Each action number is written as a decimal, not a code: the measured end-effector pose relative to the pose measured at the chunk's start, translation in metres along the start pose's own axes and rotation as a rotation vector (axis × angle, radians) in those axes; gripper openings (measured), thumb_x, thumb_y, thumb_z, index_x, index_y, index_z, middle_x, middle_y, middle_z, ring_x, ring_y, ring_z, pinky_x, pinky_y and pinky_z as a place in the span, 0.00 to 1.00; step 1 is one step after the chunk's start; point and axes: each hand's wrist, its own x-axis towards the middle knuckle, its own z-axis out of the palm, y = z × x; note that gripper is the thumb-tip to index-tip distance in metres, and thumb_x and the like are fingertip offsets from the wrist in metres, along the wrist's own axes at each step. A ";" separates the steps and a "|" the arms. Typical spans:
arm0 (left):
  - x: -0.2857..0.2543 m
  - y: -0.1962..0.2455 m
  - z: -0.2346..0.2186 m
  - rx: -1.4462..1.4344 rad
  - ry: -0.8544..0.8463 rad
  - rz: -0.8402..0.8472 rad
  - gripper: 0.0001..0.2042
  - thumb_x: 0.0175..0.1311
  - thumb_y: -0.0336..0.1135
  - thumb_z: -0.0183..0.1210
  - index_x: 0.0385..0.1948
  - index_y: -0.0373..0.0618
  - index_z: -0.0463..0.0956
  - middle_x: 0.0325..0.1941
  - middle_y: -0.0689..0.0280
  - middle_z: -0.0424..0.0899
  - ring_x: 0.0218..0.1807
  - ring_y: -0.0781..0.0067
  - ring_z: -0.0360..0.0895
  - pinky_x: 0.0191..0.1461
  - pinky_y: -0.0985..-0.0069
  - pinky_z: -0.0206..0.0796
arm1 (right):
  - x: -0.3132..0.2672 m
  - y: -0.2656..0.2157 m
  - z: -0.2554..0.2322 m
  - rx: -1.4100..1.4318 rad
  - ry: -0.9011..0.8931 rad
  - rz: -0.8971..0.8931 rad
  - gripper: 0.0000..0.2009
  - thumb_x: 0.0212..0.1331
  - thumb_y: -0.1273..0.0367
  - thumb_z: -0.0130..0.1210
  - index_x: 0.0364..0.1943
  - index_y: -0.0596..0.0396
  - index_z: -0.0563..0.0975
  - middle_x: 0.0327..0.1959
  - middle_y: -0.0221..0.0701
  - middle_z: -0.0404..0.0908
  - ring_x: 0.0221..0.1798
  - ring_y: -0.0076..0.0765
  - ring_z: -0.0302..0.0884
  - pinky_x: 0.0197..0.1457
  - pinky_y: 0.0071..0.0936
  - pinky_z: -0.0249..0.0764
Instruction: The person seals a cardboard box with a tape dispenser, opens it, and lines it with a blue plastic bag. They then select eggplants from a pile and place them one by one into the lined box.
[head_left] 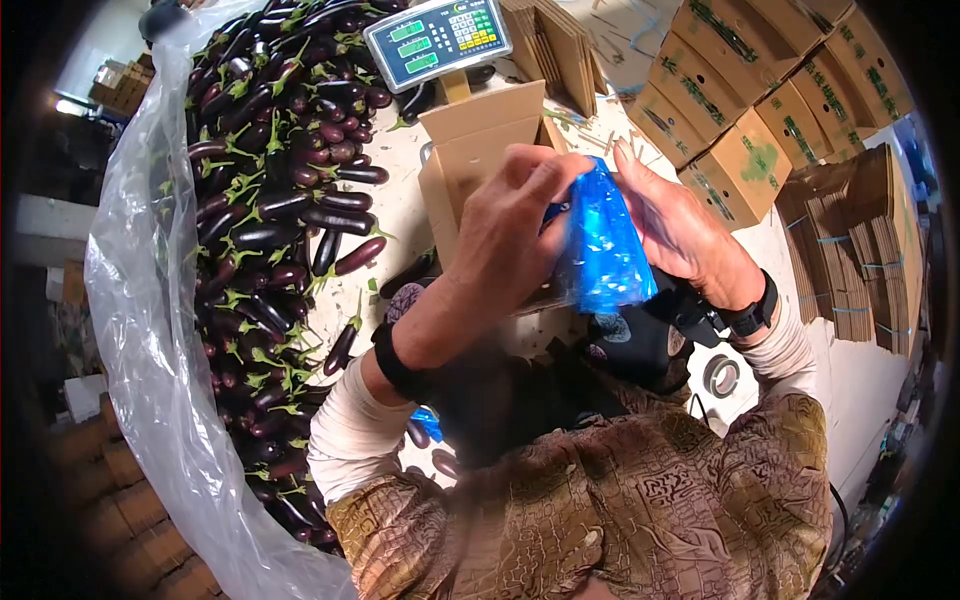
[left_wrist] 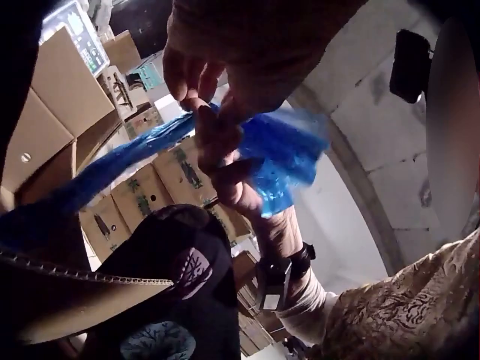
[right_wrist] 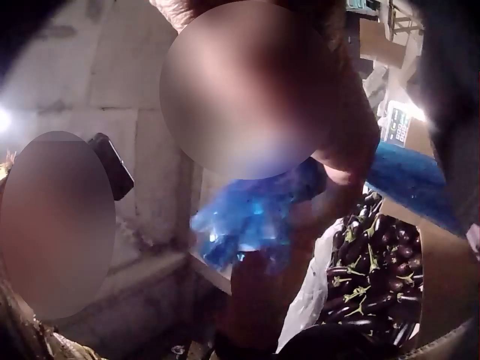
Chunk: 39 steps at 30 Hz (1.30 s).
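A crumpled blue plastic bag [head_left: 603, 250] is held up between both hands, in front of my chest. My left hand [head_left: 545, 195] pinches its left edge with curled fingers. On the other side my right hand [head_left: 645, 195] grips the bag. Directly behind the hands stands an open cardboard box [head_left: 478, 140] on a scale with a digital display [head_left: 438, 38]. In the left wrist view the blue bag [left_wrist: 289, 154] trails from the fingers [left_wrist: 193, 75] down toward the box [left_wrist: 41, 127]. The right wrist view shows the bag [right_wrist: 247, 217] only dimly.
A big heap of dark purple eggplants [head_left: 270, 200] lies on the left, over clear plastic sheeting [head_left: 140, 330]. Printed cartons [head_left: 740, 110] are stacked at the back right, bundles of flat cardboard [head_left: 860, 250] at the right. A tape roll [head_left: 722, 375] lies nearby.
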 end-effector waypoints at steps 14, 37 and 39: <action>-0.009 -0.019 -0.023 -0.053 -0.144 -0.194 0.10 0.45 0.22 0.61 0.32 0.41 0.78 0.34 0.56 0.81 0.39 0.51 0.80 0.41 0.65 0.70 | -0.027 -0.008 -0.001 -1.043 0.173 -0.381 0.27 0.56 0.50 0.62 0.52 0.56 0.76 0.37 0.30 0.79 0.41 0.27 0.75 0.44 0.24 0.72; -0.042 0.019 0.004 -1.142 0.308 -0.799 0.19 0.70 0.39 0.55 0.58 0.45 0.65 0.51 0.64 0.75 0.50 0.75 0.74 0.55 0.73 0.68 | -0.009 0.031 0.008 -0.652 0.094 -0.316 0.05 0.59 0.71 0.62 0.32 0.53 0.76 0.27 0.15 0.69 0.31 0.11 0.61 0.36 0.14 0.60; -0.043 0.016 0.010 -1.264 0.279 -0.792 0.16 0.67 0.36 0.59 0.53 0.43 0.70 0.47 0.65 0.78 0.47 0.77 0.76 0.50 0.76 0.71 | -0.010 0.037 0.012 -0.616 0.055 -0.326 0.05 0.58 0.71 0.62 0.33 0.53 0.76 0.27 0.15 0.69 0.31 0.11 0.60 0.37 0.14 0.59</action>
